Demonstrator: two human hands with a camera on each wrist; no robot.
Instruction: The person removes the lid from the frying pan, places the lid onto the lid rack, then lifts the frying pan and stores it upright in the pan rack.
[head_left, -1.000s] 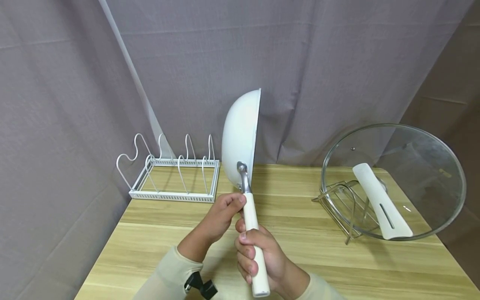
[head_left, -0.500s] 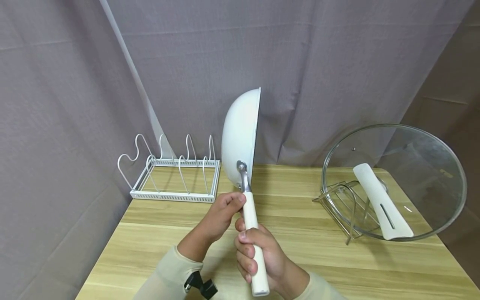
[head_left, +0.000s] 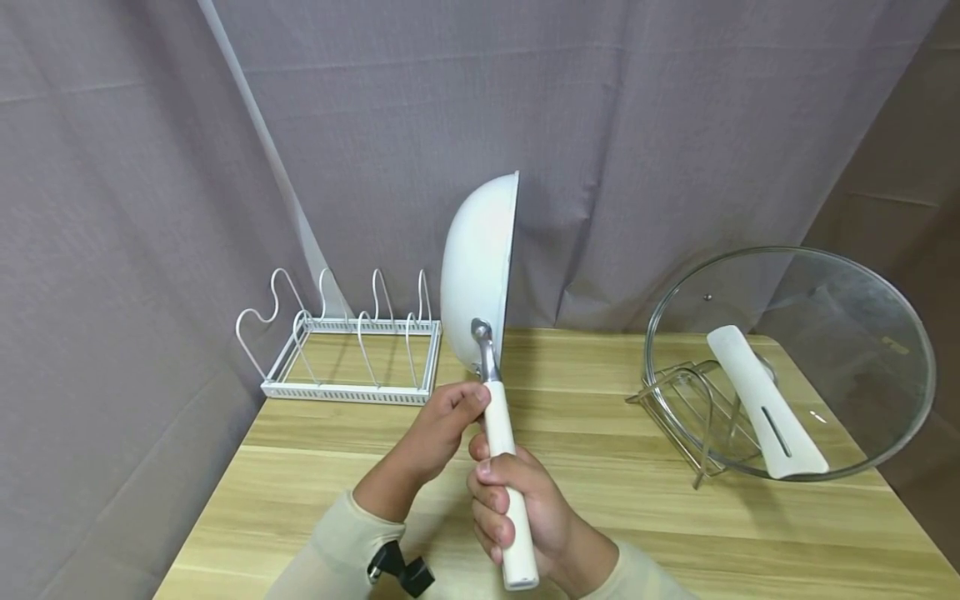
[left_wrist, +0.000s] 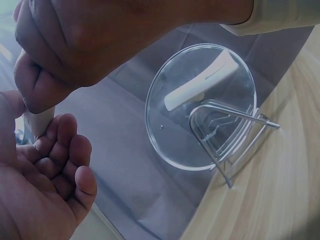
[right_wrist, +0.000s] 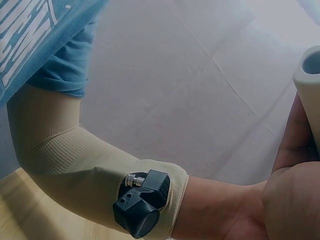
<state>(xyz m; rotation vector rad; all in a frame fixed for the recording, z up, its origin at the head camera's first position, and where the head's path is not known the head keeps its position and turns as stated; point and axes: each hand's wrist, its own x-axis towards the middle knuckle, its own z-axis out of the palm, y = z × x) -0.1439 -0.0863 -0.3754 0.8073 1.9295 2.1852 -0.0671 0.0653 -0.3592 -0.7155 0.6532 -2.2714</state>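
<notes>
A white wok [head_left: 477,258] is held up on edge over the table, its rounded outside facing left and its inside hidden. My right hand [head_left: 538,504] grips the lower part of its cream handle [head_left: 519,554], fingers curled round it. Higher up, just under the metal neck [head_left: 487,354], my left hand [head_left: 444,425] pinches the handle with the thumb on its near side. In the left wrist view the left hand's fingers [left_wrist: 65,155] are bent beside the handle. The right wrist view shows the handle's hollow end [right_wrist: 314,65] and part of the right hand [right_wrist: 292,200].
At the back left of the wooden table [head_left: 330,500] stands a white wire rack [head_left: 348,392] with upright loops. To the right, a large glass lid [head_left: 847,333] with a long white handle leans on a metal wire stand [head_left: 682,442]. Grey curtains [head_left: 420,100] hang behind.
The wok and both hands have shifted very slightly up and to the left in the head view. Both grips stay the same.
</notes>
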